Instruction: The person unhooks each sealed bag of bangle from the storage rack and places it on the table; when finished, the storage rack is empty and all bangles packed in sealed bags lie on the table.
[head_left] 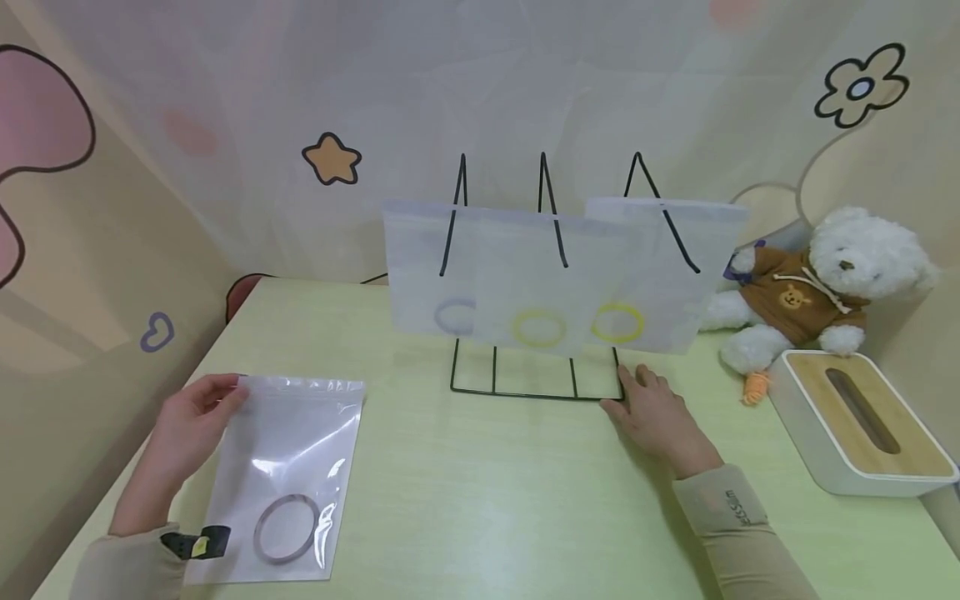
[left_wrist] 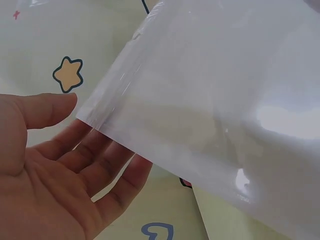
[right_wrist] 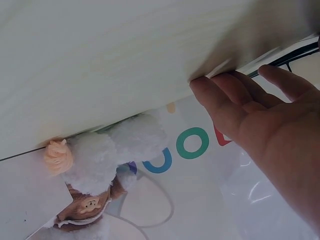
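My left hand (head_left: pixel 187 429) is at the upper left corner of a clear zip bag (head_left: pixel 296 433) with a thin pale ring (head_left: pixel 258 527) inside. In the left wrist view its fingers (left_wrist: pixel 107 162) reach behind the bag's edge, the thumb standing apart in front. My right hand (head_left: pixel 663 421) touches the front right corner of a black wire display rack (head_left: pixel 525 394), fingers stretched along the table. Three translucent bags hang from the rack's hooks: a left bag (head_left: pixel 416 267) with a lilac ring, a middle bag (head_left: pixel 517 267) and a right bag (head_left: pixel 690 321), each with a yellow ring.
At the back right sits a white teddy bear (head_left: pixel 795 287) in a brown top. In front of it stands a white tissue box (head_left: pixel 802 433) with a wooden lid. A patterned curtain (head_left: pixel 247 100) closes off the back of the pale table (head_left: pixel 480 517).
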